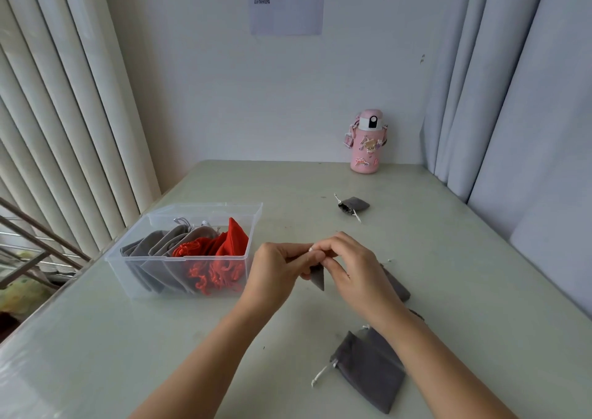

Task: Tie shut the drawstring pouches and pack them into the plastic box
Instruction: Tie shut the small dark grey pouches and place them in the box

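Two hands are closed on one small grey pouch (317, 278): its top is pinched by the left hand (276, 272) and right hand (349, 266), its soft pointed corner hanging just beside the clear rectangular plastic box (205, 208).

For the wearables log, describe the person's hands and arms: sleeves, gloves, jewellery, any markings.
Both are bare. The left hand and right hand wear no gloves, and no rings show on the visible fingers. The left forearm and right forearm show no sleeve, watch, bracelet or marking down to the frame's lower edge. Sleeves higher up cannot be ruled out.
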`<state>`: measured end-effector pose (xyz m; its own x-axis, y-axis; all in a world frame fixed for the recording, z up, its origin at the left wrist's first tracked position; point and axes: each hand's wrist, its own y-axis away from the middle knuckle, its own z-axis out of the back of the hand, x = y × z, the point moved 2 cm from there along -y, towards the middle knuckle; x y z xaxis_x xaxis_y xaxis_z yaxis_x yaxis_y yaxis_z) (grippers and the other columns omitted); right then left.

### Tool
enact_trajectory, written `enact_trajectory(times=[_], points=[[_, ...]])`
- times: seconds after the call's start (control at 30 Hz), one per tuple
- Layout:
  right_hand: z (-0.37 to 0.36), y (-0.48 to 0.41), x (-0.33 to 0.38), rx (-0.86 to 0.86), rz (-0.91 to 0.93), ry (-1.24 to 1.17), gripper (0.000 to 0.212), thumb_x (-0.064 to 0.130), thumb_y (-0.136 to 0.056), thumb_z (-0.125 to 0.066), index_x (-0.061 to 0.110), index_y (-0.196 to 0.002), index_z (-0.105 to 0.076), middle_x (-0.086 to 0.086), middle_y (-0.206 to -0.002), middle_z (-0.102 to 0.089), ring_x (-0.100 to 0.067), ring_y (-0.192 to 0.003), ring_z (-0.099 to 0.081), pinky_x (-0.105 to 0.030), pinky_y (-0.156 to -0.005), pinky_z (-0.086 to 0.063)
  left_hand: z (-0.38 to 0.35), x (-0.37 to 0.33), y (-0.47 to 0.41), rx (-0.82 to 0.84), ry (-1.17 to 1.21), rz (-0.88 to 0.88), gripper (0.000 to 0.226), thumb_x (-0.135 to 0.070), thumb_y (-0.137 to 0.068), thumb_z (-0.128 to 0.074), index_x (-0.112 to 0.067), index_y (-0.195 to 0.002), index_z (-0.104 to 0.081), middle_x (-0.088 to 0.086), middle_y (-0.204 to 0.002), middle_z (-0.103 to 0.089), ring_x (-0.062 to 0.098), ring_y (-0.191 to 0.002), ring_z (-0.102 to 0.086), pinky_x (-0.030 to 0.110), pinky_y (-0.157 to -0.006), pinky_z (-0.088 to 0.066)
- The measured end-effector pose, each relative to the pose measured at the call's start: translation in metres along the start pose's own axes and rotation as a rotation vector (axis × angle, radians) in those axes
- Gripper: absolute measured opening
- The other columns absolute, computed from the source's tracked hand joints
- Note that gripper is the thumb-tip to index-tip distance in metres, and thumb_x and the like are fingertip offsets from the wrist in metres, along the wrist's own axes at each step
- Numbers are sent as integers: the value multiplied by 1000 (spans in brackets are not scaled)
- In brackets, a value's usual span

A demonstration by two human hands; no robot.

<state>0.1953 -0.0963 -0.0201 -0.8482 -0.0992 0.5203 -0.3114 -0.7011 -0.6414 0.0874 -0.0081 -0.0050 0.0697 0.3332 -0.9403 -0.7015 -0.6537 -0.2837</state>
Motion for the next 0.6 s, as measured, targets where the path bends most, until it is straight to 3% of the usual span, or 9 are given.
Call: enact_trajectory(times=[0.2,0.4,0.6], points=[[5,-2,5,-6,16,26,20,3,-91,-47,10,-99,-63,2,-95,-56,-4,-87,-55,-5,-76,-39,-6,3,-2,-36,111,-17,12,-9,-83,-68,-16,-75,-74,4,-64,-69,9,-57,-56,19,-58,-48],[8,-4,7,-69,25,61,18,-2,-86,-56,10,-94,-67,-1,-90,-62,1,-82,-54,-1,-75,-37,-8,0,-2,-12,198,-30,15,-5,-84,-65,-17,-80,-74,-5,-64,-71,4,-56,-56,15,-55,-45],[14,-4,9,-88,-149,-122,23,0,-83,-69,20,-92,-59,17,-81,-63,-2,-80,-63,-8,-72,-46,-8,5,-5,-73,187,-43,21,-5,-83,-66,-21,-73,-75,0,-60,-68,8,-53,-48,17,-54,-44]])
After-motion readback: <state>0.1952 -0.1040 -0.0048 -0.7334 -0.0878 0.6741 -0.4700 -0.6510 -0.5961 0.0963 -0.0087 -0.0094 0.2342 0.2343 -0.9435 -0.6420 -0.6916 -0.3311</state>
